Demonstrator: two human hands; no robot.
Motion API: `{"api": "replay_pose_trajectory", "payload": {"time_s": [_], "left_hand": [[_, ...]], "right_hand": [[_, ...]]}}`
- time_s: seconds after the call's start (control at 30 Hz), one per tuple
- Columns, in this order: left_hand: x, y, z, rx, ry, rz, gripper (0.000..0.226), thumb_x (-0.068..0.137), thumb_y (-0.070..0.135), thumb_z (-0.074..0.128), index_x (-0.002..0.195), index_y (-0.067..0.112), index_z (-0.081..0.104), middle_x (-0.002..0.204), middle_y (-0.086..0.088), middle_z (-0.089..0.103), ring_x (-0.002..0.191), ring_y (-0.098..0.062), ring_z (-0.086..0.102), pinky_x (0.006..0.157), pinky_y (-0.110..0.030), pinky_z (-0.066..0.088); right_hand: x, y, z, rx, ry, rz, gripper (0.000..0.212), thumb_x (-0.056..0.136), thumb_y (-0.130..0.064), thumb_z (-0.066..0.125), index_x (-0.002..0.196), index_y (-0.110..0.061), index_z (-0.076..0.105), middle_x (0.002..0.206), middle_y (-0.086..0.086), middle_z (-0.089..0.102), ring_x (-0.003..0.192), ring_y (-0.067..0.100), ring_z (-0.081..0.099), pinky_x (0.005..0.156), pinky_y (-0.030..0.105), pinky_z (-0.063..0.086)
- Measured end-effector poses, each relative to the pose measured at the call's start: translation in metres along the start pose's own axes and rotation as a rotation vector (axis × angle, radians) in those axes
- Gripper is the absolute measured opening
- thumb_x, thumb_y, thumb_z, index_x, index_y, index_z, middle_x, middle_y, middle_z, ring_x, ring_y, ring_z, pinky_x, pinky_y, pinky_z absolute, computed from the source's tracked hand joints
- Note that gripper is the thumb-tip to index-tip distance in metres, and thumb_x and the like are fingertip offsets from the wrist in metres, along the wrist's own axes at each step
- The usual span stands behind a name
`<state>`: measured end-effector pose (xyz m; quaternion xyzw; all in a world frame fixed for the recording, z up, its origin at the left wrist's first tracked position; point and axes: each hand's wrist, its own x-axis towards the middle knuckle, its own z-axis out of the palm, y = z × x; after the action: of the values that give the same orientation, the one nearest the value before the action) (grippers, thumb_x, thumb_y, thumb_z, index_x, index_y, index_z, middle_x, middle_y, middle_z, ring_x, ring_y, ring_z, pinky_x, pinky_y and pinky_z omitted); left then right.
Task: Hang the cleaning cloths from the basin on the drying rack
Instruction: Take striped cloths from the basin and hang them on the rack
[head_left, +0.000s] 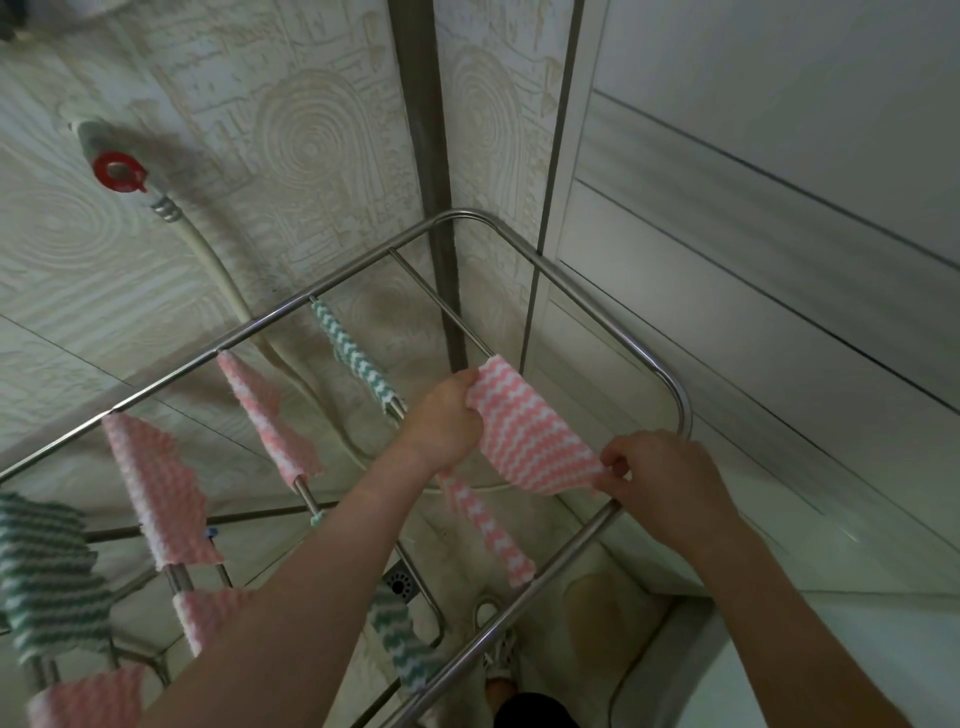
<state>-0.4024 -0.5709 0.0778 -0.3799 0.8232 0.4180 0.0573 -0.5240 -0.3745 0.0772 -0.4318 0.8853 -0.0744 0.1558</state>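
The pink-and-white cloth (524, 431) lies spread over the last rod at the rounded end of the drying rack (680, 400). A narrow strip of it droops below the rod. The left hand (447, 415) curls its fingers round the cloth's far edge. The right hand (665, 478) pinches the near corner just above the rack's front rail.

On the next rod to the left hangs a green-and-white cloth (358, 358), then a narrow pink cloth (265, 410), then a wide pink cloth (161, 488). A dark green cloth (47, 577) hangs at the left edge. Lower down, partly behind the left forearm, hangs a lower green cloth (400, 639).

Behind the rack a pale hose (218, 270) with a red ring (119, 171) runs down the patterned wall. Through the rods a floor drain (400, 586) and a shoe (501, 654) show.
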Motion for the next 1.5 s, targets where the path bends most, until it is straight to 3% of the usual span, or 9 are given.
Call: {"api": "replay_pose_trajectory", "payload": {"time_s": [0.2,0.4,0.53,0.77,0.9,1.03,1.27,1.37,1.5], "left_hand": [[-0.001,0.003,-0.002,0.112,0.051,0.124,0.038,0.092,0.011,0.045,0.130,0.008,0.049,0.125,-0.013,0.057,0.115,-0.030,0.054,0.093,-0.034,0.044],[0.008,-0.008,0.005,0.187,0.014,0.164,0.058,0.085,0.006,0.047,0.140,0.020,0.036,0.127,-0.010,0.053,0.115,-0.027,0.053,0.093,-0.038,0.046],[0.012,-0.009,0.013,0.261,0.177,0.270,0.051,0.082,0.003,0.052,0.131,0.016,0.047,0.120,-0.011,0.055,0.106,-0.030,0.056,0.084,-0.039,0.049],[0.022,0.007,0.032,0.512,0.180,0.482,0.036,0.094,0.020,0.052,0.130,0.022,0.054,0.146,-0.006,0.042,0.140,-0.024,0.030,0.110,-0.038,0.032],[0.029,0.006,0.031,0.562,0.221,0.572,0.021,0.088,0.014,0.058,0.105,0.017,0.069,0.117,-0.008,0.064,0.123,-0.026,0.049,0.097,-0.036,0.046],[0.035,0.012,0.025,0.579,0.177,0.634,0.023,0.084,0.008,0.059,0.101,0.018,0.070,0.101,-0.005,0.065,0.111,-0.023,0.053,0.085,-0.032,0.046],[0.014,0.013,0.021,0.495,0.184,0.562,0.035,0.091,0.008,0.053,0.125,0.014,0.059,0.140,-0.014,0.047,0.129,-0.028,0.043,0.102,-0.032,0.038],[-0.013,-0.002,0.013,0.325,0.235,0.547,0.033,0.089,0.011,0.055,0.122,0.012,0.059,0.127,-0.010,0.058,0.109,-0.028,0.058,0.091,-0.031,0.045],[-0.060,-0.026,0.003,0.175,0.284,0.500,0.015,0.088,0.015,0.059,0.098,0.012,0.070,0.093,-0.005,0.070,0.083,-0.022,0.062,0.074,-0.036,0.051]], "right_hand": [[0.000,0.000,-0.006,0.009,0.015,0.060,0.016,0.086,-0.036,0.067,0.099,-0.028,0.072,0.094,-0.009,0.073,0.088,0.011,0.065,0.084,0.033,0.049],[0.002,-0.002,-0.007,-0.035,0.018,0.073,0.039,0.088,-0.048,0.059,0.122,-0.027,0.061,0.111,-0.006,0.068,0.107,0.017,0.057,0.088,0.036,0.048],[0.003,-0.013,0.004,-0.026,0.037,0.030,0.028,0.089,-0.048,0.056,0.101,-0.026,0.068,0.089,-0.005,0.071,0.084,0.015,0.062,0.075,0.033,0.052],[0.006,-0.015,0.006,-0.019,-0.024,0.077,0.012,0.092,-0.029,0.058,0.089,-0.021,0.067,0.080,-0.001,0.067,0.071,0.017,0.062,0.058,0.025,0.039],[0.010,-0.013,0.006,-0.016,-0.079,0.052,0.012,0.090,-0.022,0.060,0.099,-0.019,0.068,0.090,0.000,0.070,0.082,0.018,0.066,0.070,0.030,0.052],[0.011,-0.011,0.004,-0.069,-0.125,0.018,0.014,0.089,-0.017,0.057,0.100,-0.017,0.066,0.094,0.002,0.070,0.086,0.021,0.065,0.073,0.030,0.051],[0.002,-0.020,0.002,-0.109,-0.115,-0.001,0.017,0.094,-0.024,0.050,0.102,-0.013,0.061,0.097,0.006,0.068,0.088,0.021,0.063,0.071,0.028,0.044],[-0.011,-0.023,0.007,-0.038,-0.013,0.016,0.021,0.092,-0.028,0.053,0.108,-0.014,0.057,0.097,0.006,0.063,0.089,0.022,0.058,0.071,0.030,0.044],[-0.030,-0.031,0.007,0.097,0.152,0.049,0.025,0.091,-0.021,0.055,0.114,-0.013,0.061,0.092,0.007,0.063,0.081,0.022,0.057,0.066,0.031,0.045]]}}
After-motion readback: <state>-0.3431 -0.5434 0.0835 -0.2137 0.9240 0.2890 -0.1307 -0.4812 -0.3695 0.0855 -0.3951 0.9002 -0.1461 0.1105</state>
